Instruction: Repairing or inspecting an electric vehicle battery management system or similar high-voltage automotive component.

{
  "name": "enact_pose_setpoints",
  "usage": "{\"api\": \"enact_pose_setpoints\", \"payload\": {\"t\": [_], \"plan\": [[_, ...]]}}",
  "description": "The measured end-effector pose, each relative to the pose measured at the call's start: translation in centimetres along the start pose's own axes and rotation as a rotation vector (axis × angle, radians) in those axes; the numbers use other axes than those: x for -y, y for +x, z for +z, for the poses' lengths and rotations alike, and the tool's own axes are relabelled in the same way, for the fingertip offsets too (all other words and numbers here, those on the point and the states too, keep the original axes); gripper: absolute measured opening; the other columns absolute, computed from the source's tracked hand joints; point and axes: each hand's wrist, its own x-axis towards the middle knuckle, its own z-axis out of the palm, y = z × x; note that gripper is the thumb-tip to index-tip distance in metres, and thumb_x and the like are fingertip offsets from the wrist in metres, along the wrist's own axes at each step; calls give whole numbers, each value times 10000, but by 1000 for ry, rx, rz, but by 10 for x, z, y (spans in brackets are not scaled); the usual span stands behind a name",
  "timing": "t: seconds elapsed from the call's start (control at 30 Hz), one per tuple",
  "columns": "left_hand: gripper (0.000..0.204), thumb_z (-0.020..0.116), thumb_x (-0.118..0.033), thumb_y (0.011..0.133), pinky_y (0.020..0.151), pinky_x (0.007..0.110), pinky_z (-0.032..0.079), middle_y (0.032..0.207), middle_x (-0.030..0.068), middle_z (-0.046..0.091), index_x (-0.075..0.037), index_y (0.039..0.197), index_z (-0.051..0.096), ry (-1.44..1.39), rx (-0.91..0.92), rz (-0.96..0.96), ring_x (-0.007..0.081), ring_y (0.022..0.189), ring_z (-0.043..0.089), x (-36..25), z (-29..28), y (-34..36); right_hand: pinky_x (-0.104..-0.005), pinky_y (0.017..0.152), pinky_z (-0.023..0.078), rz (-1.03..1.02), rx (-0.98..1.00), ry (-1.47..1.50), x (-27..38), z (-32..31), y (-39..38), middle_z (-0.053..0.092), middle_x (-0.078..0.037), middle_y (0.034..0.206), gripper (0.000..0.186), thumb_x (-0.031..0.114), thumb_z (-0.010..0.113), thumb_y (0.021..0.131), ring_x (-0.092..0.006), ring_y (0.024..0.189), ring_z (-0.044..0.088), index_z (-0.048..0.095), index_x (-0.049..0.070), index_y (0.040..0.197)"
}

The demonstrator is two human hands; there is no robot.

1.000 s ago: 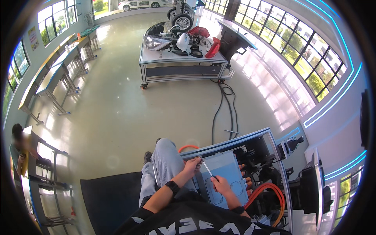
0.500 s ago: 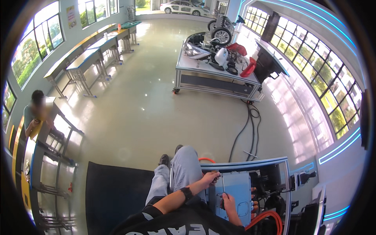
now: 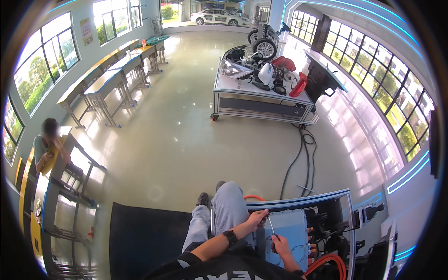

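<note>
My right hand (image 3: pixel 281 245) is closed around the dark handle of a screwdriver (image 3: pixel 271 225), whose thin metal shaft slants up and left. At the shaft's far end, my left hand (image 3: pixel 258 219) is closed with its fingertips together. Whatever those fingers pinch, if anything, is too small to make out. Both hands are over a flat, pale blue metal case (image 3: pixel 294 223) with a rounded rectangular outline on its top. A black watch (image 3: pixel 230 237) is on my left wrist.
The case lies within a metal frame (image 3: pixel 322 194), beside orange cables (image 3: pixel 333 263) and black parts. A wheeled table (image 3: pixel 233 86) ahead carries car parts. Black cables (image 3: pixel 298 158) cross the floor. A person (image 3: pixel 51 144) sits at the left desks; a dark mat (image 3: pixel 149 238) lies beside my legs.
My view has shifted, so the scene sits slightly lower and further right. The screwdriver slants a little more; both hands keep their grip. The seated person's hand has risen towards the head.
</note>
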Motion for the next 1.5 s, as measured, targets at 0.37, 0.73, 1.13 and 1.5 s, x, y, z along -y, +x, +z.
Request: {"api": "enact_pose_setpoints", "payload": {"t": [0.37,0.73,1.13,1.5], "plan": [[244,533,-310,956,432,203,245,660,-38,422,-83,867,533,11,25,10,54,489,332,-2,2,0,-281,407,406,124,31,173,5,5,-5,536,-68,572,308,295,514,939,-156,433,508,599,1,908],[177,548,-222,949,421,205,273,651,-34,456,-57,892,573,278,33,-55,55,480,370,4,-1,1,-273,384,395,145,-11,-157,12,-22,-15,540,-59,547,307,301,537,923,-145,416,512,610,8,865],[242,543,-280,954,446,198,248,643,-43,429,-41,950,577,-9,175,-34,44,493,316,-24,6,-7,-264,411,355,300,327,772,29,4,-13,498,-48,586,379,378,442,969,-140,443,462,544,16,928],[249,524,-138,913,455,197,261,680,-26,462,27,1093,573,161,142,-125,50,517,349,-17,7,-15,-277,397,395,315,-164,428,4,-84,22,531,-37,579,349,381,531,919,-141,435,499,584,44,844]]}}
